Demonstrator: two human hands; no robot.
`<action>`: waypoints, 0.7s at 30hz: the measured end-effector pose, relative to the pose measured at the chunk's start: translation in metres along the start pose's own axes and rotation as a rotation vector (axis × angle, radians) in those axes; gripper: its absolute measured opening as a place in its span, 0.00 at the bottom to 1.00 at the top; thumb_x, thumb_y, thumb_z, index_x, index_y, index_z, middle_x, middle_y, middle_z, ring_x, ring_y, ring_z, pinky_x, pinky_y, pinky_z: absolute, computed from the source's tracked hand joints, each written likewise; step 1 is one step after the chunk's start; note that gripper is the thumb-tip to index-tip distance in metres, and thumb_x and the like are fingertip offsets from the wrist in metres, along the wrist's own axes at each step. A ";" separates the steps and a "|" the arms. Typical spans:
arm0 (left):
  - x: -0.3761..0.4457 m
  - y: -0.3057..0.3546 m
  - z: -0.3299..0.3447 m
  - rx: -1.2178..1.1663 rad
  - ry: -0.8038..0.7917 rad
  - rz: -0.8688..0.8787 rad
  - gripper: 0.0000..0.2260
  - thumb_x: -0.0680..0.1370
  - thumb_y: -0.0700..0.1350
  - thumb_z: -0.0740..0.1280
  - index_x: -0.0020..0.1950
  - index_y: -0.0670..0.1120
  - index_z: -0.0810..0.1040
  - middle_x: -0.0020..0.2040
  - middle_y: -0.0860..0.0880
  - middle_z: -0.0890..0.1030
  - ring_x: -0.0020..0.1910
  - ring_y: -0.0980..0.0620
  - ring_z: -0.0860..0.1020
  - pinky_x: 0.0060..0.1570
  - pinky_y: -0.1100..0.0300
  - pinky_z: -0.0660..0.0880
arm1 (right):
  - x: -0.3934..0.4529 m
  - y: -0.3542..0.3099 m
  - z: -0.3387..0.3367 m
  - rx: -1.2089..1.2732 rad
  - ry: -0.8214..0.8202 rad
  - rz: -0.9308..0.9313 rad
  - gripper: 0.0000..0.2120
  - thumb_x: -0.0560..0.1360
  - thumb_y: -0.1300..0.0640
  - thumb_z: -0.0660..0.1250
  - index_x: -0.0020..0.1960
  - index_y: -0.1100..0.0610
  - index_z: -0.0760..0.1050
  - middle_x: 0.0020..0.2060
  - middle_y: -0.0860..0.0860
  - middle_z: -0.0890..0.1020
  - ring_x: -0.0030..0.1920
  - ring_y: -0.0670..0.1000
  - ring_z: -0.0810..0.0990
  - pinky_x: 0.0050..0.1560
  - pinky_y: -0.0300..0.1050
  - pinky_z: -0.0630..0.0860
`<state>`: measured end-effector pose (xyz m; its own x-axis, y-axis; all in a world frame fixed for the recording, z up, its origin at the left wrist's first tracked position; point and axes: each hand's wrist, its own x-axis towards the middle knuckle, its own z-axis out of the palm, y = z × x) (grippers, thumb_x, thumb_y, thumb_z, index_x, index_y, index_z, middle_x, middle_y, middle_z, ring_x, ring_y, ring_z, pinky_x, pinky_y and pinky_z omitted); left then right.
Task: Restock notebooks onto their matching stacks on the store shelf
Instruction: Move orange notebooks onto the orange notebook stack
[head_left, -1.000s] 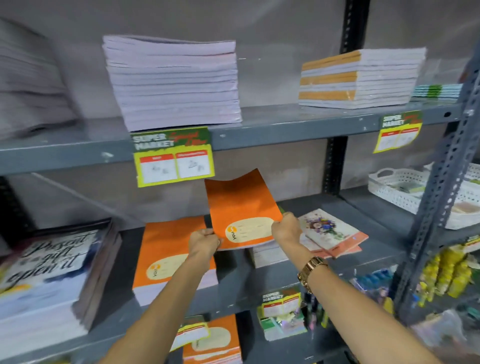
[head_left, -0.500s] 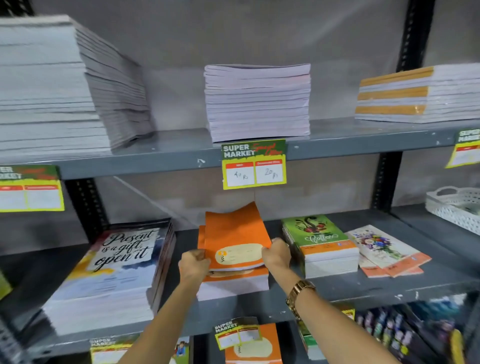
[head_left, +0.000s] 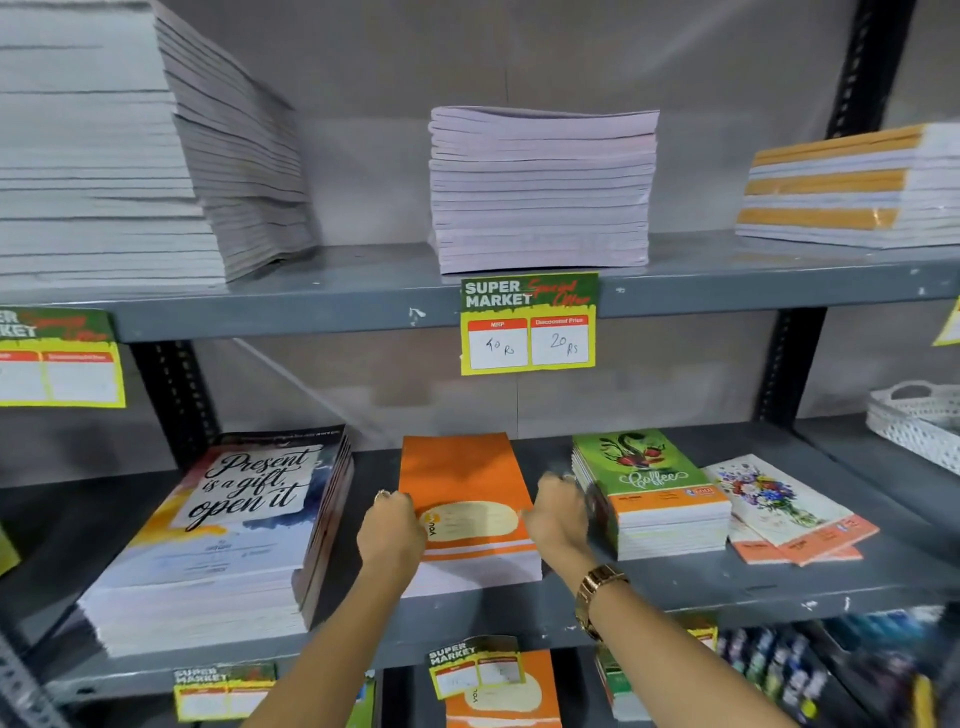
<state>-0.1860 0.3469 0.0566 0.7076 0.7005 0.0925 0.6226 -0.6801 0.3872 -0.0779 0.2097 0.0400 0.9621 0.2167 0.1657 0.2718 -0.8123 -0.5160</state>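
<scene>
An orange notebook (head_left: 460, 475) with a cream label lies flat on top of the orange notebook stack (head_left: 483, 569) in the middle of the middle shelf (head_left: 727, 582). My left hand (head_left: 392, 530) grips its left edge with curled fingers. My right hand (head_left: 558, 512), slightly blurred, is curled against its right edge, in the gap beside the green "Coffee" notebook stack (head_left: 649, 493). A gold watch (head_left: 597, 587) sits on my right wrist.
A thick "Present is a gift, open it" stack (head_left: 228, 530) stands left of the orange one. Floral notebooks (head_left: 784, 506) lie far right, near a white basket (head_left: 919, 421). The upper shelf holds pale stacks (head_left: 540, 192) and a price tag (head_left: 527, 325). More orange notebooks (head_left: 506, 696) sit below.
The orange notebook, held up tilted a second ago, has come down flat onto the orange stack. Both hands stayed at its edges while the view swung left and closer.
</scene>
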 end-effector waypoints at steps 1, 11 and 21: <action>0.000 0.005 0.001 0.022 0.018 0.027 0.07 0.74 0.36 0.63 0.50 0.37 0.76 0.54 0.40 0.77 0.51 0.41 0.78 0.48 0.52 0.76 | 0.001 0.004 -0.001 -0.012 0.070 -0.065 0.18 0.74 0.58 0.69 0.62 0.60 0.73 0.63 0.57 0.74 0.62 0.56 0.74 0.58 0.47 0.76; -0.011 0.087 0.025 -0.133 0.143 0.268 0.11 0.77 0.38 0.60 0.56 0.38 0.76 0.58 0.40 0.77 0.54 0.42 0.77 0.51 0.54 0.75 | 0.015 0.075 -0.056 -0.324 0.433 -0.359 0.23 0.60 0.59 0.79 0.54 0.59 0.81 0.49 0.56 0.85 0.48 0.57 0.84 0.48 0.51 0.81; -0.042 0.196 0.071 -0.387 0.041 0.407 0.14 0.77 0.40 0.62 0.61 0.40 0.75 0.57 0.36 0.77 0.52 0.38 0.79 0.53 0.51 0.74 | 0.050 0.204 -0.102 -0.354 0.298 -0.130 0.25 0.78 0.56 0.58 0.74 0.58 0.59 0.75 0.56 0.62 0.75 0.55 0.59 0.75 0.52 0.54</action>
<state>-0.0695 0.1690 0.0633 0.8469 0.4111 0.3372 0.1285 -0.7737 0.6204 0.0230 -0.0005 0.0285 0.8580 0.2065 0.4702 0.3156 -0.9343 -0.1655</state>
